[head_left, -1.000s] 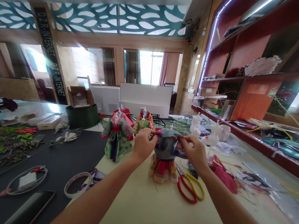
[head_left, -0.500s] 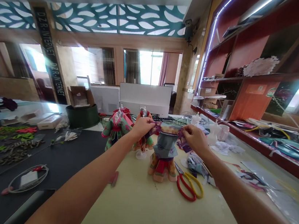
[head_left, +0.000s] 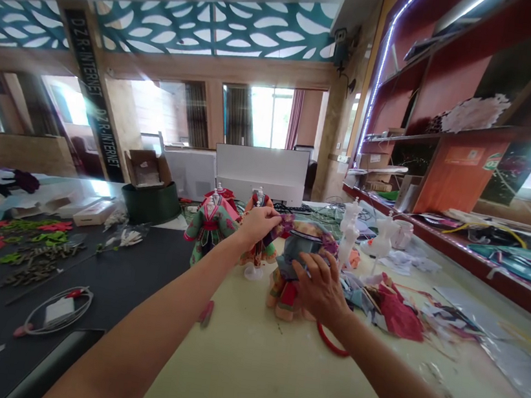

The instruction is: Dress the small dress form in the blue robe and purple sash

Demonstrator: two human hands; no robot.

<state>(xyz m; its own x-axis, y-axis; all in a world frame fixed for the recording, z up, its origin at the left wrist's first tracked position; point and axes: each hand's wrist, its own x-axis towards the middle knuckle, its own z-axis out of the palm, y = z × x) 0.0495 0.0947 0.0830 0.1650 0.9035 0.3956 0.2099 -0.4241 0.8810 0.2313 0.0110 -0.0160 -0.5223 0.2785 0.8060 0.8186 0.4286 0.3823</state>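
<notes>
My left hand (head_left: 258, 225) pinches the left end of a purple patterned fabric band (head_left: 286, 224) along the top of a small doll garment (head_left: 294, 247). The garment has a grey-blue upper part and a red and patterned flared skirt. Across its right front lies my right hand (head_left: 324, 290), fingers spread and seemingly touching the cloth, hiding part of the skirt. Below that hand shows a red scissor handle (head_left: 332, 343); the rest of the scissors is covered. Beside my left hand stand a green dressed doll form (head_left: 210, 226) and another in red and patterned cloth (head_left: 253, 256).
White bare doll forms (head_left: 349, 239) stand to the right, near heaped fabric scraps (head_left: 400, 308). A monitor (head_left: 259, 169) is at the back. On the dark mat at left lie a coiled cable (head_left: 84, 312) and artificial sprigs (head_left: 44, 261). A green round container (head_left: 150, 203) holds a box.
My right hand has let go of the band's right end and moved down in front of the garment, spreading its fingers. My left hand keeps its pinch. The view has shifted slightly.
</notes>
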